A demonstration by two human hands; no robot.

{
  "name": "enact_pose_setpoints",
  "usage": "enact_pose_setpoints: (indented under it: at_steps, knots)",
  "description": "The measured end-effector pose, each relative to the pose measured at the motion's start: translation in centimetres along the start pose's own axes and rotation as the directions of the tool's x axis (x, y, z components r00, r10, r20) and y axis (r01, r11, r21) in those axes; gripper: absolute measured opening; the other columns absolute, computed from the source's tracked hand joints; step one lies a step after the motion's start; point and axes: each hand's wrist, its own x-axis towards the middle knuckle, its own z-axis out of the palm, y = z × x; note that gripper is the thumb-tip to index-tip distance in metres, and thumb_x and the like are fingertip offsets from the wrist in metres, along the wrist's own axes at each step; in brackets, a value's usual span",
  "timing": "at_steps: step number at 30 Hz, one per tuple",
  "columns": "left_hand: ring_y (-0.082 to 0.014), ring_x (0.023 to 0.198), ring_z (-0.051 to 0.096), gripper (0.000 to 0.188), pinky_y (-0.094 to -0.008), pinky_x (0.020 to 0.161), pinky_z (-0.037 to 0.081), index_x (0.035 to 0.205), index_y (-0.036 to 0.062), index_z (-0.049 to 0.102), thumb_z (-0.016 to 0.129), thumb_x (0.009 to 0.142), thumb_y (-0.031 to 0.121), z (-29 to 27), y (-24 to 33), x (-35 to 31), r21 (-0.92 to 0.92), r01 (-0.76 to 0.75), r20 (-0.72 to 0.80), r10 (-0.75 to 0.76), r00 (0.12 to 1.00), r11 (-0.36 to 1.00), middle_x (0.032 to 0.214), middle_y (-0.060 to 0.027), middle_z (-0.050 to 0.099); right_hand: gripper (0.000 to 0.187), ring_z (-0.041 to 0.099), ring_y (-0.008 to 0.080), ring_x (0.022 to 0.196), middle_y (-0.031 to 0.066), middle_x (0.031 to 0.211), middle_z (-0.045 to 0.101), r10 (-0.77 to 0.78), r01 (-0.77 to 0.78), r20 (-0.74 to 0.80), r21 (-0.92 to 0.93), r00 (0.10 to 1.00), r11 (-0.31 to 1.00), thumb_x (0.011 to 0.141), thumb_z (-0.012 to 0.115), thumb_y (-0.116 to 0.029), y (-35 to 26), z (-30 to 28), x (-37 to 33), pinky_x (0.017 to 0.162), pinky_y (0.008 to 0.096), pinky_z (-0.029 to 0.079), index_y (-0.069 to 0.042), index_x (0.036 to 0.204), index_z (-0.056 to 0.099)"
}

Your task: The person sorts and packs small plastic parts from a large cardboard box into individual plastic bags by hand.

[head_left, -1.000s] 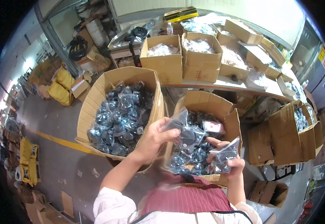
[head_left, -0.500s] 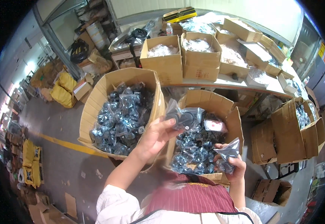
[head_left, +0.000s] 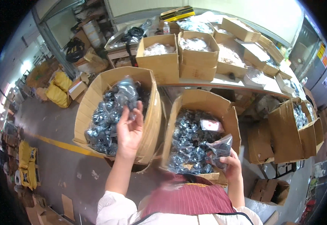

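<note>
My left hand [head_left: 129, 129] reaches over the left carton [head_left: 154, 116], its fingers apart and pointing away from me. Just past the fingertips is a clear plastic bag with a dark part [head_left: 127, 92], blurred, above the heap; whether it still brushes the fingers is hard to see. Lower right, my right hand [head_left: 231, 165] grips another clear bag with a dark part [head_left: 221, 148] over the near right side of the right carton [head_left: 233, 123]. Bagged dark parts [head_left: 191, 144] fill much of that carton, with a white and pink packet [head_left: 211, 125] on top.
Behind the two cartons runs a table [head_left: 208, 85] bearing several open boxes [head_left: 157, 63] of bagged pieces and a small bottle [head_left: 166, 28]. More cartons [head_left: 293, 135] stand at right, with a small open box [head_left: 270, 191] on the floor. Yellow sacks [head_left: 57, 95] lie far left.
My left hand has swung left from the right carton to the left one, and its fingers have spread from the bag. My right hand keeps its bag, nearly in place.
</note>
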Motion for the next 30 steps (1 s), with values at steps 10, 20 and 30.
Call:
enact_pose_setpoints:
  at_steps: [10, 20, 30]
  knots:
    - [-0.0124, 0.071, 0.057, 0.011, -0.0269, 0.070, 0.054, 0.097, 0.0055, 0.065, 0.064, 0.099, 0.016, -1.4, -0.3, -0.9, 0.424, -0.109, -0.174, 0.199, 0.964, 0.899, 0.080, -0.0004, 0.063, 0.058, 0.067, 0.0289, 0.106, 0.0181, 0.121, 0.065, 0.060, -0.061, -0.028, -0.042, 0.998, 0.997, 0.067, 0.063, -0.007, 0.9, 0.3, 0.3, 0.090, 0.0454, 0.059, 0.004, 0.123, 0.059]
    - [-0.0148, 0.073, 0.065, 0.014, -0.0304, 0.072, 0.057, 0.102, 0.0072, 0.065, 0.062, 0.100, 0.021, -0.5, -0.4, -2.9, 0.617, -0.125, -0.037, 0.187, 0.982, 0.777, 0.082, -0.0031, 0.068, 0.058, 0.068, 0.0306, 0.102, 0.0181, 0.117, 0.067, 0.063, -0.065, -0.055, -0.036, 0.996, 0.997, 0.065, 0.066, -0.007, 1.8, -0.8, 0.1, 0.089, 0.0415, 0.057, 0.006, 0.121, 0.059]
    - [-0.0185, 0.075, 0.067, 0.018, -0.0303, 0.070, 0.055, 0.103, 0.0033, 0.065, 0.059, 0.102, 0.020, 0.8, -0.8, -5.4, 0.761, -0.118, 0.065, 0.105, 0.992, 0.638, 0.083, -0.0071, 0.068, 0.061, 0.070, 0.0296, 0.087, 0.0190, 0.104, 0.069, 0.049, -0.059, -0.125, -0.076, 0.991, 0.995, 0.064, 0.064, -0.014, 3.0, -0.8, -0.4, 0.077, 0.0418, 0.060, 0.005, 0.122, 0.058]
